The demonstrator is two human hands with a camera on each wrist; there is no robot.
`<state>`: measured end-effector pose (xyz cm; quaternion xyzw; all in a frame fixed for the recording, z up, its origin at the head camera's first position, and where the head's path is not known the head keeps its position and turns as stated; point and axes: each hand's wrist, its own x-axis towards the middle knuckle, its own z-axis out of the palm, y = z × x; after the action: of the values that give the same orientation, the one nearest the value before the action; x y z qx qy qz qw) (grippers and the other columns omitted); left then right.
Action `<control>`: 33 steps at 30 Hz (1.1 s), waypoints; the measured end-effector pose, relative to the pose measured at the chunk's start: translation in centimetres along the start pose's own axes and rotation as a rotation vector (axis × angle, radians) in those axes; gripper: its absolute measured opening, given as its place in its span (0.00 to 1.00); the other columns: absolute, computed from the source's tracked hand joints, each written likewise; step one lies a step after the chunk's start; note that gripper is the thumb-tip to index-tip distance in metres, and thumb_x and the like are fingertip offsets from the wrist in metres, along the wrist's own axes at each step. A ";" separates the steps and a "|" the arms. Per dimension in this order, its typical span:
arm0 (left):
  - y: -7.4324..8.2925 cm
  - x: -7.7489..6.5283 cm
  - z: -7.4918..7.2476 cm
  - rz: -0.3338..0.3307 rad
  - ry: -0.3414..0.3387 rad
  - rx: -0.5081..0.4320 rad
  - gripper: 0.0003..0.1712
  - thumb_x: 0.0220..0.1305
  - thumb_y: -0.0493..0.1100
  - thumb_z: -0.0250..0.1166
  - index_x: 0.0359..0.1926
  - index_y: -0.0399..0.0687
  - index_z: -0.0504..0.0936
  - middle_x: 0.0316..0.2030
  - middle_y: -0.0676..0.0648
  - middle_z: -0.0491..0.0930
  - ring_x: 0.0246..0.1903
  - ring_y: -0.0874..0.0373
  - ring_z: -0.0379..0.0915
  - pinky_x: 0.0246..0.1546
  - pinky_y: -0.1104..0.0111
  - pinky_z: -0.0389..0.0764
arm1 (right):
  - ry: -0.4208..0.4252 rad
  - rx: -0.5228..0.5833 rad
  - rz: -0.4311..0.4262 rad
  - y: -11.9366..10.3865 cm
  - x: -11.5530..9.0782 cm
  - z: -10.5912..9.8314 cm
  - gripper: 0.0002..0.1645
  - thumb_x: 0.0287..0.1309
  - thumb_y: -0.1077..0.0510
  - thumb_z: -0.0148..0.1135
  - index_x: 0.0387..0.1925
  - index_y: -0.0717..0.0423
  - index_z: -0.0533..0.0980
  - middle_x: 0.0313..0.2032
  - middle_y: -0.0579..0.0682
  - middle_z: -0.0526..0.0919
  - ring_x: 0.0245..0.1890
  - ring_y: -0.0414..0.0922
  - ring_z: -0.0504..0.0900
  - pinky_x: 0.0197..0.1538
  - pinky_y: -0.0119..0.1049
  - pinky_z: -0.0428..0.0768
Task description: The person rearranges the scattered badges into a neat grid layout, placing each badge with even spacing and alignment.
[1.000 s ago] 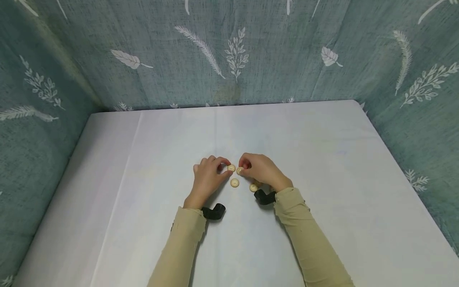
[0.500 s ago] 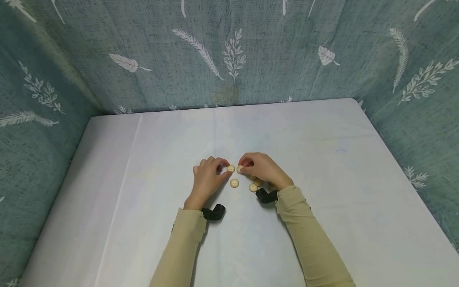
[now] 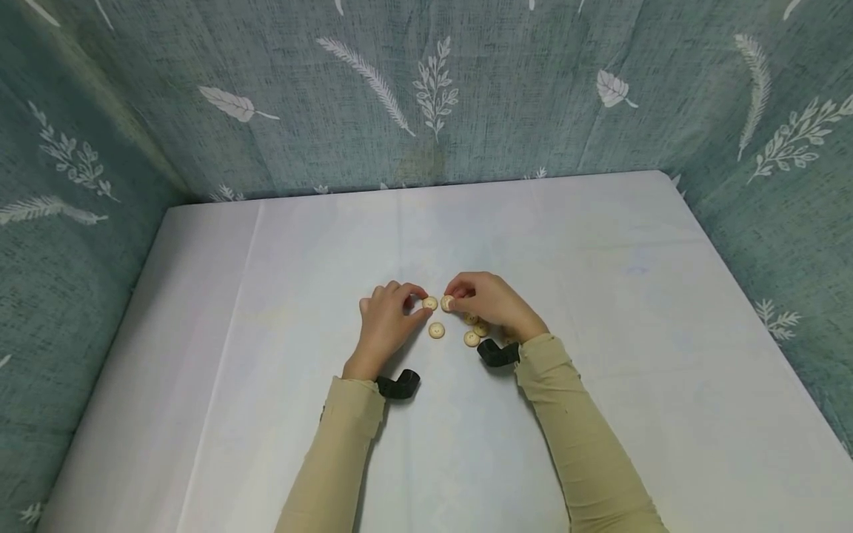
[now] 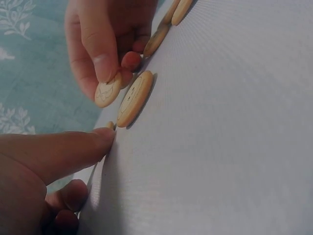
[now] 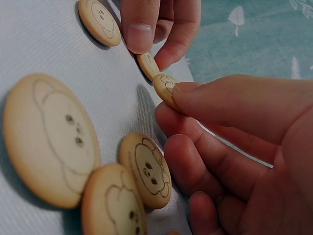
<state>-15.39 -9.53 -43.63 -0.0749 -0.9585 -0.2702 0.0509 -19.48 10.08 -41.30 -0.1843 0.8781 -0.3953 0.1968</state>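
The largest thing before you is the grey-green fabric (image 3: 506, 111), printed with white leaves and sprigs, which fills the top of the head view and runs down both sides. Next comes the white table (image 3: 300, 244), spread from the middle of the frame to its bottom edge. Your tan sleeves rise from the bottom, the left sleeve (image 3: 336, 444) left of centre and the right sleeve (image 3: 580, 437) right of centre.

Your left hand (image 3: 386, 322) and right hand (image 3: 496, 303) face each other near the frame's middle. A black device sits at each wrist, one (image 3: 398, 385) below your left hand, the other (image 3: 498, 353) below your right.

The smallest things are the round, cream-coloured discs. You have the left disc (image 3: 430, 303) gripped by its edges between left thumb and finger. Your right thumb and fingers pinch the right disc (image 3: 447, 303), tilted and raised off the table in the wrist views, just beside the left one. The lone disc (image 3: 436, 330) lies flat below them, near the frame's centre. Three discs (image 3: 480, 329) lie close together under your right hand; they show larger at the lower left of the right wrist view, with animal faces drawn on them.
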 end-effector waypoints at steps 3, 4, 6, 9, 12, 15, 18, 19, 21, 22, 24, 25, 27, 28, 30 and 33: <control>0.0 0.0 0.0 0.002 -0.001 -0.003 0.12 0.51 0.56 0.64 0.36 0.59 0.79 0.25 0.55 0.66 0.27 0.57 0.59 0.32 0.59 0.54 | 0.008 0.000 0.000 -0.1 0.0 0.0 0.08 0.54 0.53 0.60 0.37 0.48 0.76 0.31 0.44 0.77 0.32 0.41 0.74 0.37 0.36 0.70; 0.0 0.0 -0.1 0.003 0.001 -0.005 0.12 0.51 0.56 0.64 0.36 0.59 0.79 0.25 0.55 0.67 0.27 0.57 0.59 0.32 0.59 0.54 | 0.011 -0.001 -0.001 -0.1 0.0 0.0 0.08 0.54 0.53 0.60 0.37 0.48 0.76 0.31 0.44 0.77 0.31 0.42 0.73 0.37 0.36 0.70; 0.0 0.0 -0.2 0.003 0.003 -0.005 0.13 0.51 0.56 0.64 0.36 0.59 0.79 0.25 0.55 0.67 0.27 0.57 0.59 0.32 0.59 0.54 | 0.016 -0.007 0.001 -0.4 0.0 0.0 0.08 0.54 0.53 0.60 0.37 0.48 0.76 0.31 0.44 0.77 0.31 0.42 0.73 0.37 0.36 0.70; -0.1 0.1 -0.4 0.002 0.002 -0.004 0.13 0.52 0.56 0.64 0.36 0.59 0.79 0.25 0.55 0.67 0.28 0.57 0.59 0.32 0.59 0.55 | 0.023 -0.011 0.000 -0.7 0.0 -0.1 0.08 0.54 0.53 0.60 0.37 0.48 0.76 0.31 0.44 0.77 0.31 0.41 0.73 0.37 0.36 0.70; -0.1 0.2 -0.5 -0.001 0.001 0.000 0.13 0.52 0.56 0.64 0.37 0.59 0.79 0.25 0.55 0.67 0.28 0.57 0.59 0.32 0.59 0.55 | 0.030 -0.008 -0.002 -0.8 0.1 -0.1 0.08 0.54 0.52 0.60 0.37 0.48 0.76 0.31 0.44 0.78 0.32 0.41 0.74 0.38 0.37 0.70; -0.1 0.2 -0.4 -0.006 -0.003 0.004 0.13 0.52 0.56 0.64 0.37 0.59 0.79 0.25 0.55 0.67 0.28 0.57 0.60 0.33 0.59 0.55 | 0.054 0.003 0.009 -0.5 0.2 -0.1 0.08 0.54 0.51 0.60 0.37 0.46 0.76 0.31 0.43 0.78 0.33 0.40 0.74 0.39 0.37 0.70; -0.1 0.0 -0.1 -0.013 -0.016 0.004 0.13 0.52 0.56 0.64 0.37 0.59 0.79 0.25 0.55 0.67 0.29 0.57 0.60 0.33 0.59 0.55 | 0.089 0.025 0.033 -0.2 0.2 0.1 0.09 0.53 0.50 0.61 0.36 0.46 0.76 0.31 0.43 0.78 0.33 0.41 0.75 0.40 0.37 0.70; -0.1 -0.1 0.0 -0.016 -0.021 0.002 0.13 0.52 0.56 0.64 0.37 0.60 0.79 0.25 0.55 0.67 0.29 0.57 0.60 0.33 0.59 0.55 | 0.095 0.028 0.037 -0.1 0.1 0.2 0.09 0.53 0.50 0.61 0.36 0.46 0.76 0.31 0.43 0.78 0.33 0.41 0.75 0.40 0.38 0.69; 0.0 -0.2 0.1 -0.020 -0.028 -0.001 0.13 0.52 0.56 0.64 0.37 0.60 0.79 0.25 0.56 0.67 0.29 0.58 0.60 0.33 0.59 0.55 | 0.101 0.035 0.051 0.0 0.1 0.3 0.09 0.53 0.50 0.61 0.37 0.47 0.77 0.31 0.43 0.78 0.34 0.41 0.75 0.40 0.38 0.69; 0.0 -0.2 0.1 -0.021 -0.029 -0.002 0.13 0.52 0.56 0.64 0.37 0.60 0.79 0.25 0.56 0.67 0.29 0.58 0.60 0.33 0.59 0.55 | 0.106 0.037 0.061 0.0 0.1 0.3 0.09 0.53 0.50 0.61 0.37 0.47 0.77 0.32 0.44 0.78 0.34 0.42 0.75 0.41 0.38 0.69; 0.0 -0.2 0.1 -0.020 -0.022 -0.004 0.13 0.52 0.56 0.64 0.37 0.60 0.79 0.25 0.55 0.66 0.29 0.57 0.59 0.33 0.59 0.55 | 0.115 0.038 0.086 -0.2 0.2 0.3 0.10 0.53 0.49 0.60 0.37 0.46 0.77 0.33 0.44 0.78 0.35 0.42 0.75 0.41 0.39 0.69; 0.0 -0.2 0.1 -0.020 -0.018 -0.004 0.12 0.52 0.56 0.64 0.37 0.60 0.79 0.25 0.55 0.66 0.29 0.57 0.59 0.33 0.59 0.55 | 0.118 0.041 0.099 -0.3 0.3 0.2 0.10 0.54 0.49 0.60 0.37 0.46 0.77 0.33 0.45 0.78 0.35 0.43 0.74 0.41 0.40 0.69; 0.0 -0.2 0.0 -0.018 -0.011 0.000 0.13 0.52 0.56 0.64 0.37 0.60 0.79 0.25 0.55 0.66 0.29 0.57 0.59 0.33 0.59 0.55 | 0.128 0.044 0.124 -0.7 0.6 0.1 0.10 0.53 0.49 0.60 0.37 0.46 0.77 0.34 0.45 0.78 0.36 0.44 0.74 0.41 0.40 0.69; 0.0 -0.2 0.0 -0.016 -0.010 0.000 0.13 0.52 0.56 0.64 0.37 0.60 0.79 0.25 0.55 0.66 0.29 0.57 0.59 0.33 0.59 0.55 | 0.130 0.040 0.135 -0.8 0.6 0.0 0.10 0.53 0.49 0.60 0.37 0.46 0.77 0.35 0.46 0.78 0.37 0.44 0.74 0.42 0.41 0.70; 0.0 -0.1 0.0 -0.013 -0.007 -0.002 0.13 0.52 0.56 0.64 0.37 0.59 0.79 0.25 0.55 0.66 0.29 0.57 0.59 0.33 0.60 0.55 | 0.126 0.030 0.150 -1.0 0.8 -0.2 0.10 0.54 0.48 0.60 0.37 0.46 0.77 0.35 0.46 0.77 0.37 0.44 0.74 0.41 0.40 0.70; 0.0 -0.1 -0.1 -0.010 -0.006 -0.006 0.13 0.52 0.56 0.64 0.37 0.59 0.79 0.25 0.55 0.66 0.29 0.57 0.59 0.33 0.59 0.55 | 0.112 0.027 0.167 -1.3 1.2 -0.5 0.10 0.54 0.49 0.59 0.38 0.47 0.77 0.36 0.47 0.77 0.35 0.45 0.74 0.38 0.39 0.71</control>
<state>-15.32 -9.56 -43.55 -0.0711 -0.9583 -0.2729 0.0466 -20.55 9.02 -40.22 -0.0854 0.8947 -0.3990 0.1819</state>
